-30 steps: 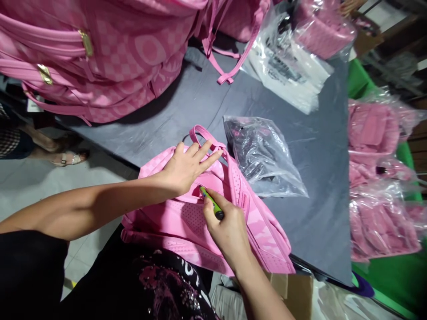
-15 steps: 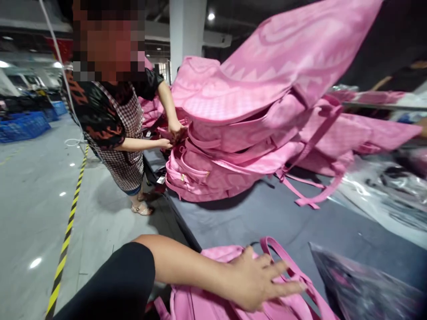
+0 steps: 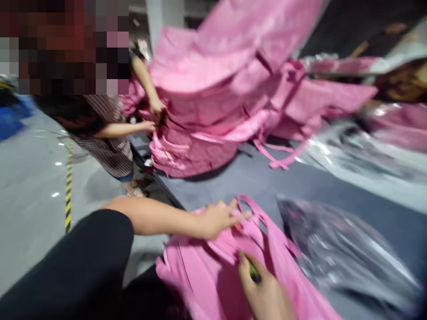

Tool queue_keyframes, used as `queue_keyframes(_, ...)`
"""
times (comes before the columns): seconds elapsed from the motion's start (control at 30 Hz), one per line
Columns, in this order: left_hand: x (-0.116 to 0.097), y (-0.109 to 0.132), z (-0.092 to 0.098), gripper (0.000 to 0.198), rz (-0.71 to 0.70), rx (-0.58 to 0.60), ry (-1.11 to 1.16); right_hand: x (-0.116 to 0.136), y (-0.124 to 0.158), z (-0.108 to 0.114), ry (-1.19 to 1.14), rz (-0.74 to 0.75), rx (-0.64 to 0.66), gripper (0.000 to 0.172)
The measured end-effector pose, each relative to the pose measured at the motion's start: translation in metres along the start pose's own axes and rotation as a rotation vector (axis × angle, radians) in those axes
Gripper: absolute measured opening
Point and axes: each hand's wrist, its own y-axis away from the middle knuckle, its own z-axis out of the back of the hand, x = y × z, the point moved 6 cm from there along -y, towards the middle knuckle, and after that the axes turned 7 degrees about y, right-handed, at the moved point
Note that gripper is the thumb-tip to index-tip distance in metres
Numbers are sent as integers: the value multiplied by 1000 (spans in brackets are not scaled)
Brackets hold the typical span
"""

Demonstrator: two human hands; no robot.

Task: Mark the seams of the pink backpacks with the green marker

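A pink backpack (image 3: 207, 271) lies on the table in front of me, its straps towards the right. My left hand (image 3: 216, 220) rests on its upper part with fingers stretched out, beside the looped pink handle (image 3: 248, 202). Low in the view, my right hand (image 3: 267, 289) is over the backpack, closed around a small green-and-black tool (image 3: 253, 269). The tool's tip is near the fabric; blur and my fingers hide its exact kind.
Stacked pink backpacks (image 3: 200, 151) stand farther along the grey table (image 3: 260, 178). A co-worker's hands (image 3: 156, 118) are at that stack's left side. Clear plastic bags (image 3: 333, 240) lie to the right. Yellow-black tape (image 3: 68, 191) marks the floor at left.
My right hand has come into view with the green-and-black tool over the backpack. The view has shifted, so the stack and my left hand appear higher and farther left.
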Motion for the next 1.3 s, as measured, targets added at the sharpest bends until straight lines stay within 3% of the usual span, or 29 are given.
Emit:
queue_keyframes(0.07,2,0,-3,99,-17,98,8,12,4,10,-5,34,45,43)
queue_keyframes(0.17,8,-9,-10,95,-93,110,45,18,0,17,-25,-13,123,40)
queue_keyframes(0.27,9,-14,-15,107,-98,154,45,16,-5,17,-58,-96,150,37)
queue_keyframes(0.4,4,-15,-16,133,-59,206,22,17,-10,7,-326,-110,175,39)
queue_keyframes(0.6,7,-17,-20,122,-86,148,47,20,-16,-7,-499,-132,213,43)
queue_keyframes(0.73,8,-16,-20,108,-101,153,55,26,-18,-11,-503,-123,210,40)
queue_keyframes(1.0,21,-15,-17,118,-183,222,128,27,-11,-13,-423,-221,195,34)
queue_keyframes(1.2,36,-11,-21,119,-19,213,241,26,-7,-9,-394,-220,218,37)
queue_keyframes(1.3,36,-13,-25,119,-29,262,264,31,-10,-13,-444,-161,196,37)
